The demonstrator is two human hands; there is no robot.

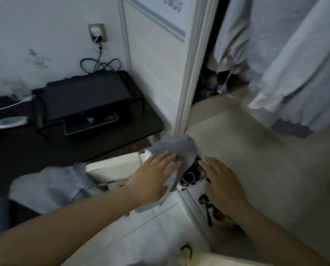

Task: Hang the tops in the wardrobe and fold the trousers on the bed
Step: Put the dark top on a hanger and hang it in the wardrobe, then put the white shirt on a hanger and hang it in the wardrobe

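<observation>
Grey fabric, the trousers [171, 148], lies bunched at the corner of the bed [256, 160], and I see my left hand [152, 175] flat on it with fingers [168, 156] straight and close together, while my right hand [221, 181] hovers just beside with fingers loosely spread, holding nothing. Further left, more grey cloth [50, 187] drapes near the dark surface [16, 150] carrying a black stand [83, 96]. Beyond the bed, pale tops [294, 64] hang inside the open wardrobe [194, 60].
</observation>
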